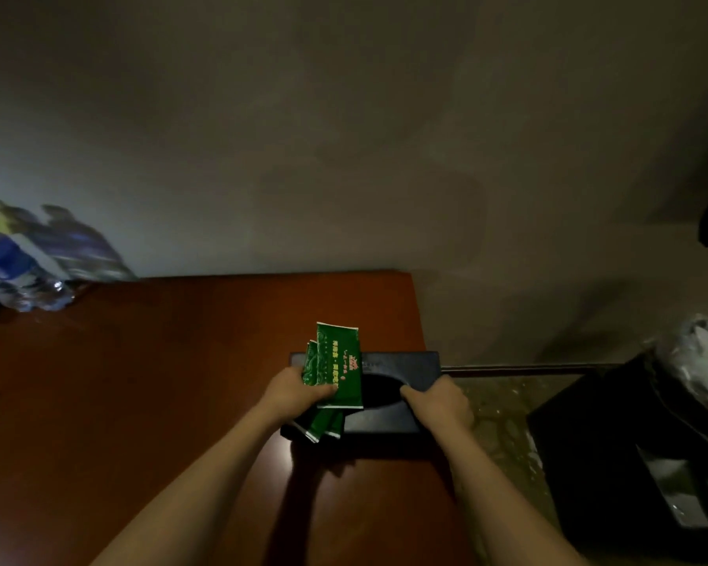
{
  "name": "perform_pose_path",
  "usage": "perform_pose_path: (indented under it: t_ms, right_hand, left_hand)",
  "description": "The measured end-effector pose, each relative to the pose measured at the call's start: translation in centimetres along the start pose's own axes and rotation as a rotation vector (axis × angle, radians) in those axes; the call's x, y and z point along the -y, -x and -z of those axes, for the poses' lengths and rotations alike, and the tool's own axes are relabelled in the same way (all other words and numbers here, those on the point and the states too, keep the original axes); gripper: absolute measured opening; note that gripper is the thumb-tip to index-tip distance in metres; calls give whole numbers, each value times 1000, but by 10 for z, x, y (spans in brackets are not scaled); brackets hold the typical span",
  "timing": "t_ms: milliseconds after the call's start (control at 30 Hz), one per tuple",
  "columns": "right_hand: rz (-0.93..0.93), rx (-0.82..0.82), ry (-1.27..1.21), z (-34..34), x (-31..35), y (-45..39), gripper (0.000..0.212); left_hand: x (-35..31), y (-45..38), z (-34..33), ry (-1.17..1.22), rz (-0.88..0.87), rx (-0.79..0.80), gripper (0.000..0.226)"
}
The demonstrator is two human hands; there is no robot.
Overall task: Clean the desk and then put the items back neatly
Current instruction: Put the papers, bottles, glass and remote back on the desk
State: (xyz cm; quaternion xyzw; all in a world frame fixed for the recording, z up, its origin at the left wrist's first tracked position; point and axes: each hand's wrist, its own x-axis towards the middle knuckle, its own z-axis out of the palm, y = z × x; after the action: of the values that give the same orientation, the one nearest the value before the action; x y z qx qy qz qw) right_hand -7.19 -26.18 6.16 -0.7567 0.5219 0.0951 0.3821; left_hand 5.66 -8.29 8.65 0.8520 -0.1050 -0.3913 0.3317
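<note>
The left hand (299,392) grips a fan of green packets (338,373), thumb curled across their fronts, so the lower ends of the packets stick out below the hand and the print on them is too small to read. Under that hand and stretching across to the right hand (440,404) lies a dark box (401,367) with an oval opening in its top. The right hand's fingers curl over the box's right end, with the thumb reaching toward the opening; how far the fingers wrap round the side is hidden. The packets cover the box's left part.

The box sits at the right edge of a reddish-brown desk (160,361), with both forearms coming up over it. Far to the left of the left hand, a blurred pack of water bottles (37,259) is cut off by the frame edge. To the right of the right hand, off the desk, stands a black bin (614,443) with a pale plastic bag (704,353) above it, both dim. A plain wall rises behind everything, and speckled floor shows beside the desk.
</note>
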Motion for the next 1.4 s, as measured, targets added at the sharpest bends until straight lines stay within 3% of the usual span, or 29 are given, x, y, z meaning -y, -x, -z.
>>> perform_pose_path:
  t_ms: [300,533,800,1100,1400]
  right_hand:
    - [-96,62,-4,-16,11,-67,53]
    - [-15,53,69,9,67,-144,49]
    - [9,32,78,29,117,-211,47]
    - [74,1,68,20,137,-227,49]
    - [123,137,56,23,129,-221,47]
  left_hand:
    - [-20,-77,-8,-11,60,113,15]
    - [-56,-144,13,32,-43,-19,17]
    - [-83,-207,38,46,-74,-129,36]
    - [-85,-223,45,63,-76,-170,38]
    - [-76,-194,30,73,-89,-8,34]
